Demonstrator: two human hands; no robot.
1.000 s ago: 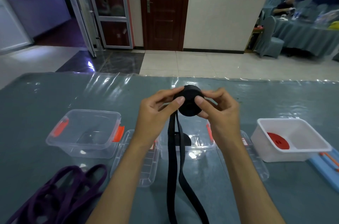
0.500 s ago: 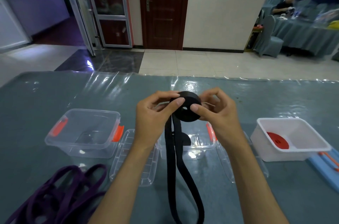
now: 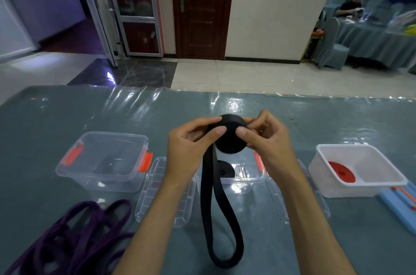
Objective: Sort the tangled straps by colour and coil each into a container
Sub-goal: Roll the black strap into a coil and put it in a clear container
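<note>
Head view, hands: left hand [image 3: 191, 146] and right hand [image 3: 264, 139] both pinch the black coil [image 3: 230, 137], held above the middle clear container [image 3: 243, 181].
Head view, strap: its loose black tail [image 3: 221, 225] hangs in a loop toward the table [image 3: 45, 121].
Head view, rest: purple straps [image 3: 67, 236] lie tangled at near left; a red coil [image 3: 342, 172] sits in the white tub [image 3: 360, 189].
Risk: if either pinch loosens, the coil may spring open; the hanging loop could twist into the winding.

At frame centre the hands hold a coiled strap [image 3: 230, 137] above the middle container [image 3: 242, 181]; its tail hangs to lower centre. A loose strap pile [image 3: 67, 236] lies lower left, another container [image 3: 101, 162] left, a tub [image 3: 358, 171] right
</note>
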